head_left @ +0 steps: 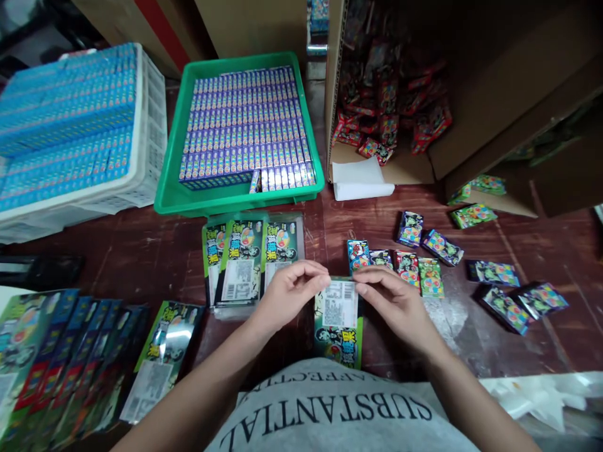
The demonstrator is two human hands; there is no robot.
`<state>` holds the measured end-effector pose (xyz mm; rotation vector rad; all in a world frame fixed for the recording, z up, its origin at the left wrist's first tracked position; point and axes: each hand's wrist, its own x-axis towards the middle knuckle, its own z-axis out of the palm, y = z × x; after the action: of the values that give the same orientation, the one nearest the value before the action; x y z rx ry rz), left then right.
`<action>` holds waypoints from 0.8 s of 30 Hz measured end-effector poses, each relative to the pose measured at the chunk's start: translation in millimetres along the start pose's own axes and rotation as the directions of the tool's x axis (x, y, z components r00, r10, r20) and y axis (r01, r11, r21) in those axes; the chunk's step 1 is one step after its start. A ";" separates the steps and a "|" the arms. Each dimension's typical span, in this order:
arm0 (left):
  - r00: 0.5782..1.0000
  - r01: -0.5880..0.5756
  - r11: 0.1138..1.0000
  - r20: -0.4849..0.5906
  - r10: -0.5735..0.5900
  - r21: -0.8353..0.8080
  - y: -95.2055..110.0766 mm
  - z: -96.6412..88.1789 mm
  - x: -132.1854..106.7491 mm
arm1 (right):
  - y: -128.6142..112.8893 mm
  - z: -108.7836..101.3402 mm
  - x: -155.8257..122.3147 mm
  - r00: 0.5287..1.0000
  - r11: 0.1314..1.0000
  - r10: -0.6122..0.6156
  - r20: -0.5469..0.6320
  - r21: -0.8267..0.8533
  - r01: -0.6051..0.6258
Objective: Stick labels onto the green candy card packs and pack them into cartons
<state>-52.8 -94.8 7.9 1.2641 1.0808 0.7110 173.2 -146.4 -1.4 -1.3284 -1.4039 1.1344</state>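
Note:
Close to my body, a flat green-and-black candy package (338,346) with a white label is held upside down. My left hand (293,290) pinches its far left corner between thumb and fingers. At the far right corner, my right hand (394,306) grips the same edge with fingers closed. Just beyond my right hand lie a blue candy box (358,254), a purple one (379,258), a red one (407,267) and a green one (431,278) in a row. Similar flat packages (242,263) are stacked beyond my left hand.
A green tray (164,188) holds rows of purple boxes; left of it stands a white crate (153,94) of blue boxes. A cardboard carton (414,171) contains red boxes. Loose purple boxes (504,307) lie right. Finished-looking packages (70,358) lean at lower left.

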 end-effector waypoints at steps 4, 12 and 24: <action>0.999 0.026 0.999 0.026 -0.027 0.025 10.6 -2.4 4.7 | -9.9 -3.3 11.4 0.993 0.994 0.108 0.036 -0.004 -0.108; 0.985 0.103 0.989 0.124 -0.116 0.105 15.0 -17.2 20.1 | -9.7 0.1 26.7 0.964 0.964 0.266 0.017 -0.008 -0.266; 0.959 0.031 0.966 0.264 -0.100 0.255 10.9 -23.6 35.3 | -3.6 -52.9 138.3 0.900 0.597 -0.272 0.342 -0.674 0.436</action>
<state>-60.1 -51.6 11.0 1.4844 0.9968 0.3403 217.0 -5.7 13.6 -1.3655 -2.3276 0.4052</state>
